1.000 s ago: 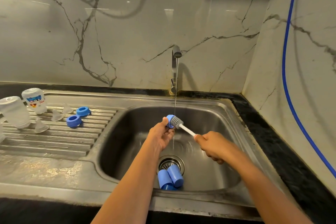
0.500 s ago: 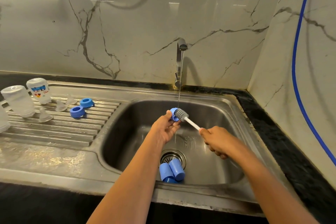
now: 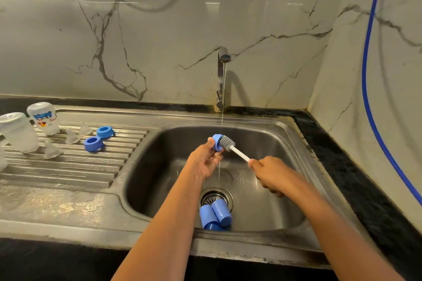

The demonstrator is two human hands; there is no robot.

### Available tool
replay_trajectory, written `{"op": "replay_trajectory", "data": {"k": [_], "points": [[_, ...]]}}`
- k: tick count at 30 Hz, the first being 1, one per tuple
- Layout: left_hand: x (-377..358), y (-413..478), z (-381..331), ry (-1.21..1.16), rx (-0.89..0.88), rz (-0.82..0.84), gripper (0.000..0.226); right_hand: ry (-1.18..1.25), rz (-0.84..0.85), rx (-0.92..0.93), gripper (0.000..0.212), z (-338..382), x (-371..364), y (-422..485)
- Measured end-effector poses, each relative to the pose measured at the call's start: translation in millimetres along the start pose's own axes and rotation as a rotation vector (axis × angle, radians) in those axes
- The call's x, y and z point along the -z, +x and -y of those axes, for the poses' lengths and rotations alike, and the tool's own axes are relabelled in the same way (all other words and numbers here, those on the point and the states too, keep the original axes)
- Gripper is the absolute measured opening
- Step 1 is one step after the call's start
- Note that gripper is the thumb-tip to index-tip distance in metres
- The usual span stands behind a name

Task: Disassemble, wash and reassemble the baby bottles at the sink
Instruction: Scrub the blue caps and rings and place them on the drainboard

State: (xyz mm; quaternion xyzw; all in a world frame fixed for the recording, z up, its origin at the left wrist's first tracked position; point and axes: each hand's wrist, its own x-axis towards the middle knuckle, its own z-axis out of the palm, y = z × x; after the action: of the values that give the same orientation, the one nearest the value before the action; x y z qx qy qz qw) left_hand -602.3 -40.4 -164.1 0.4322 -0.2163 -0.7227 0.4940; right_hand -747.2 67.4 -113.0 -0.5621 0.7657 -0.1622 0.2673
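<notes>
- Blue screw ring [image 3: 215, 141]: over the sink basin [image 3: 159, 166], under the tap's [image 3: 222, 75] thin stream. The left hand [image 3: 205, 162] pinches it, its opening facing right.
- Bottle brush [image 3: 228, 143]: grey bristle head at the ring's mouth. Its long axis slants down-right along the white handle into the right hand [image 3: 269, 175], which is fisted round the handle's end.
- Inverted bottle [image 3: 44, 121]: on the draining surface, well left of both hands. Blue-and-red print, writing unreadable.
</notes>
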Motion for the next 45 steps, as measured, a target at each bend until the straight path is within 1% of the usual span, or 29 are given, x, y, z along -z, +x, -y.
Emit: {"op": "replay_trajectory", "data": {"k": [3,5,7,9,11,13,15,17,21,23,26,29,33,34,37,39,41,45], "points": [[-4,-3,1,0.006,-0.005,0.003,0.035,-0.061,0.047,-0.03,0.043,-3,-2,-1],[-1,-2,0,0.012,-0.001,0.009,0.037,-0.164,0.078,-0.015,0.043,-4,-4,-3],[1,-3,0,0.017,0.005,0.008,0.037,-0.204,0.082,0.018,0.042,-4,-4,-4],[1,-3,-1,-0.01,0.011,0.007,0.036,-0.178,0.063,0.056,0.042,-1,-2,-6],[-1,-4,-2,-0.04,0.011,0.013,0.036,-0.094,0.034,0.065,0.043,1,1,-6],[-3,-5,-3,-0.06,0.0,0.021,0.035,0.022,0.017,0.033,0.043,1,2,-4],[-5,-8,-3,-0.065,-0.009,0.029,0.035,0.074,0.022,-0.008,0.044,-1,1,-2],[-6,-9,-3,-0.05,-0.027,0.026,0.033,0.051,0.042,-0.026,0.045,-1,-2,-2],[-3,-7,-1,0.04,-0.068,0.01,0.02,-0.152,0.09,-0.008,0.046,-2,-5,-4],[-2,-6,-1,0.063,-0.075,0.004,0.021,-0.181,0.084,0.029,0.046,-2,-3,-5],[-2,-4,-2,0.057,-0.067,-0.001,0.023,-0.136,0.026,0.08,0.048,1,0,-6],[-5,-6,-3,-0.003,-0.083,-0.003,0.021,-0.001,-0.016,0.061,0.048,2,-2,-4],[-10,-9,-2,-0.058,-0.133,0.066,0.028,-0.033,-0.048,0.056,0.047,3,-9,-3],[-10,-9,-1,-0.018,-0.14,0.078,0.029,-0.073,-0.047,0.053,0.046,3,-10,-3],[-7,-7,3,0.247,-0.188,0.071,0.029,-0.227,-0.072,0.059,0.042,1,-12,0],[-6,-7,4,0.31,-0.171,0.058,0.03,-0.268,-0.118,0.076,0.041,-2,-14,4],[-5,-10,2,0.237,-0.102,0.086,0.032,-0.261,-0.184,0.098,0.041,-4,-16,7],[-5,-16,-8,-0.114,0.045,0.192,0.045,-0.32,-0.317,0.227,0.033,1,-10,-1]]}}
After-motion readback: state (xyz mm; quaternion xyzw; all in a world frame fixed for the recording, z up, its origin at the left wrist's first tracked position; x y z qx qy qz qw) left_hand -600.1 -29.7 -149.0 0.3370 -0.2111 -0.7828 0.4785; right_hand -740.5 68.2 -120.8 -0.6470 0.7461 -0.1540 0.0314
